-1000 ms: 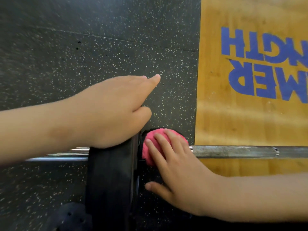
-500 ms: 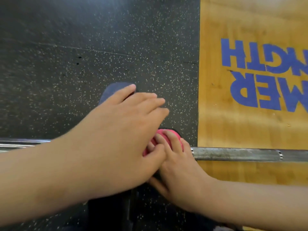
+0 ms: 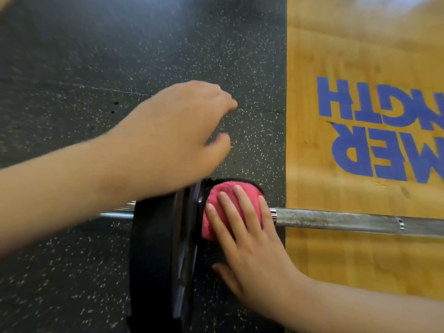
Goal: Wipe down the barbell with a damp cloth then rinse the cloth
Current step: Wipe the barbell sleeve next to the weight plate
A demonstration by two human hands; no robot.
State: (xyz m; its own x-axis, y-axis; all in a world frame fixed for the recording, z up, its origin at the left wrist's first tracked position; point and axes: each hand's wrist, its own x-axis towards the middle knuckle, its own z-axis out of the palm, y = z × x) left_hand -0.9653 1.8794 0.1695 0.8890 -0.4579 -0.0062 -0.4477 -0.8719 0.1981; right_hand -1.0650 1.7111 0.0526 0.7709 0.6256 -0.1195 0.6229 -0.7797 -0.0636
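Observation:
The steel barbell (image 3: 336,219) lies across the floor, with a black weight plate (image 3: 153,248) on its left end. A pink cloth (image 3: 216,195) is bunched on the bar right against the plate's inner face. My right hand (image 3: 252,255) presses the cloth onto the bar with straight fingers and the thumb spread toward me. My left hand (image 3: 177,133) hovers over the floor beyond the plate, blurred, with loosely curled fingers that hold nothing. Its forearm crosses over the top of the plate. The bar under the cloth is hidden.
Black speckled rubber flooring (image 3: 96,56) covers the left and middle. A wooden platform (image 3: 360,44) with blue lettering fills the right side, and the bar's shaft runs over it. The bar's sleeve end (image 3: 115,215) sticks out left of the plate.
My left hand, which lay over the cloth and my right fingers half a second ago, has lifted away to the far side of the plate. My right hand stays on the cloth.

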